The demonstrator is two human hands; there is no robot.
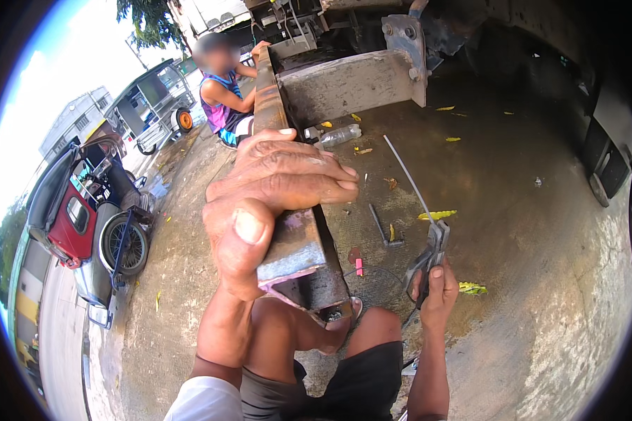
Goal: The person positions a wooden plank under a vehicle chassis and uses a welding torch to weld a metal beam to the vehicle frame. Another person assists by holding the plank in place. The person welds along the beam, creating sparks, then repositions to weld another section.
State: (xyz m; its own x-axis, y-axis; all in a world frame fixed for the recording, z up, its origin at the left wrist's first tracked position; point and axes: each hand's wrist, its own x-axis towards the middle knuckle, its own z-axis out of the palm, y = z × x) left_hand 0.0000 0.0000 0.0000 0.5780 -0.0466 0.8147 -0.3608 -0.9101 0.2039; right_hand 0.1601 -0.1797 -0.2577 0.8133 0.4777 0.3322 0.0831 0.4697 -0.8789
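Note:
A rusty steel channel beam runs away from me, its cut end close to my knees. My left hand is wrapped over its top near that end, with the thumb on the near side. In my right hand, off to the right and lower, is a welding electrode holder. A thin grey welding rod sticks up and leftward from its jaws, its tip apart from the beam. A co-worker crouches at the far left, with hands on the beam's far part.
A clear plastic bottle, an L-shaped dark metal piece, a small pink object and yellow leaves lie on the concrete. Beyond the beam, a bolted steel crosspiece juts right under a vehicle. A red sidecar motorcycle stands left.

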